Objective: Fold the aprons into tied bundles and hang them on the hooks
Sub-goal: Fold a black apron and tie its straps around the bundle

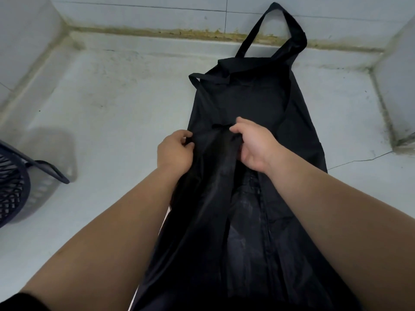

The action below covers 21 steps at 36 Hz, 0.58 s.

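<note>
Watching the feed and I'm reckoning we're early in this one. The apron (247, 97) is lying lengthways on the pale slab (112, 97). Its bib end is pointing to 12 o'clock, the neck loop (298, 34) is propping up against the tiled wall, and the hem is running down toward 6 o'clock.

The sides are looking folded inward into a narrower strip. Nothing is getting rolled or tied yet, and I'm not seeing any hooks, so I'd say the bundling, knotting and hanging are all left to do.

The left hand (174, 151) is pinching the folded left edge, fingers curled on the cloth. The right hand (256, 147), at its 3 o'clock, is gripping a ridge of fabric near the middle.

The cloth is looking thin, black and slightly shiny, creasing in long soft folds. A flat waist tie (194, 78) is looping out at the bib's 9 o'clock. The slab is showing matte, scuffed and grimy along the seams. A dark lattice-sided basket (11, 189) is sitting at 9 o'clock.
</note>
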{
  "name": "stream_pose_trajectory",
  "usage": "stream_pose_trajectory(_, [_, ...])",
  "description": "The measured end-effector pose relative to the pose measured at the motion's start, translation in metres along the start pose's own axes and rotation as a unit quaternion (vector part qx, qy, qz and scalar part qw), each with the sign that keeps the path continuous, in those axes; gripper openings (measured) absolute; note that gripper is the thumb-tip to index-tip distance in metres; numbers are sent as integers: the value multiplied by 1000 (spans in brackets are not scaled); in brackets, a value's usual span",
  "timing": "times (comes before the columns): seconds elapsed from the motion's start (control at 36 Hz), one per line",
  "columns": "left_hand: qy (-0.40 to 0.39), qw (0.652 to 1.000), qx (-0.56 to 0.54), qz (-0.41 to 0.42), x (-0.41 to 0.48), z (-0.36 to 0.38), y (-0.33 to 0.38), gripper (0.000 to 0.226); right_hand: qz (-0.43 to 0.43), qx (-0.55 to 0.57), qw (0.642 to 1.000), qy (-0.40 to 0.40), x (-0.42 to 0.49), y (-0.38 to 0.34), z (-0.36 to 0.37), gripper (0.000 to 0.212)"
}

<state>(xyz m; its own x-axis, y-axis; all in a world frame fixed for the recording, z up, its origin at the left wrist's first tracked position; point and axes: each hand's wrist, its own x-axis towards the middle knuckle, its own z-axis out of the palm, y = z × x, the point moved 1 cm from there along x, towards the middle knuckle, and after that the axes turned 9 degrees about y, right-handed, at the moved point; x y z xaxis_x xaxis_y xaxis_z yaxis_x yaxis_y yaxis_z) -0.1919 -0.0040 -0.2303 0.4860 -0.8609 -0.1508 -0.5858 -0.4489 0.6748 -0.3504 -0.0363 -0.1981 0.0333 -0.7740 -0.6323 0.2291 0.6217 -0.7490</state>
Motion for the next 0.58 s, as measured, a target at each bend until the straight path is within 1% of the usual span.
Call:
stream_pose_trajectory(0.06, [-3,1000,-8,-7,1,-2,0,29,-60,-54,996,24,6,1,-1,63])
stream_pose_trajectory(0.11, [0,1000,-5,-13,2,-2,-1,30,-113,-101,987,44,9,-1,-2,73])
stream_pose_trajectory(0.19, [12,999,10,-30,4,-3,-1,33,-196,-191,959,73,4,-10,-2,80])
stream_pose_trajectory(0.25, [14,999,40,-27,4,-3,1,37,-251,-253,931,83,1,-19,-7,81])
stream_pose_trajectory(0.28, [13,998,61,-23,4,-4,3,39,-280,-289,910,97,0,-24,-10,79])
stream_pose_trajectory(0.33, [6,994,109,-12,2,-5,9,44,-344,-342,861,152,-6,-38,-20,71])
stream_pose_trajectory(0.39, [-3,984,178,-9,-1,-4,16,46,-389,-351,825,213,-12,-50,-35,66])
stream_pose_trajectory(0.44, [-11,965,262,-13,-6,-3,24,43,-391,-350,802,286,-15,-60,-54,68])
stream_pose_trajectory(0.47, [-12,958,286,-15,-8,0,29,40,-379,-349,796,318,-16,-64,-65,71])
stream_pose_trajectory(0.5, [-13,956,291,-18,-12,2,35,36,-346,-352,800,341,-16,-67,-76,73])
stream_pose_trajectory(0.53, [-11,961,277,-14,-15,6,40,33,-300,-362,809,352,-16,-68,-88,75])
stream_pose_trajectory(0.58, [-15,979,200,23,-22,14,50,31,-191,-393,834,337,-18,-65,-103,81])
